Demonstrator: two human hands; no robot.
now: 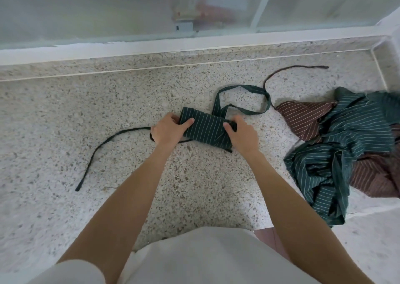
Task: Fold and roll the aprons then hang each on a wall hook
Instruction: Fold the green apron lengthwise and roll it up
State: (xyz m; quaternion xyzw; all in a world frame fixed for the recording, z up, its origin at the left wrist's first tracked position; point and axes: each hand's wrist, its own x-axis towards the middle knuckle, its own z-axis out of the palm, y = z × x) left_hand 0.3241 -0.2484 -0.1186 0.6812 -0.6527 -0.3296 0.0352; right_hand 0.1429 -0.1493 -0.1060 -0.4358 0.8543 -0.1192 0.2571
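Counter (194, 186): speckled terrazzo slab, filling most of the view, edged at the back by a white ledge under frosted panes.

Window (108, 9): frosted panes behind the ledge, blurred reddish shape beyond the glass.

Apron pile (346, 149): crumpled heap at the right end of the counter, green striped cloth tangled over maroon striped cloth, well apart from the hands.

Rolled apron (205, 128): dark green with thin white stripes, rolled into a short thick bundle, lying on the counter mid-frame between both hands.

Neck loop (244, 91): green strap arching out from the bundle's far side, flat on the counter.

Tie strap (95, 154): thin dark strap trailing left and toward the near edge from under the left hand.

Maroon strap (292, 69): thin line curving back from the pile toward the ledge.

Left hand (167, 130): curled over the bundle's left end, thumb on top, gripping the cloth.

Right hand (242, 134): curled over the bundle's right end, thumb pressed into the fold, gripping.
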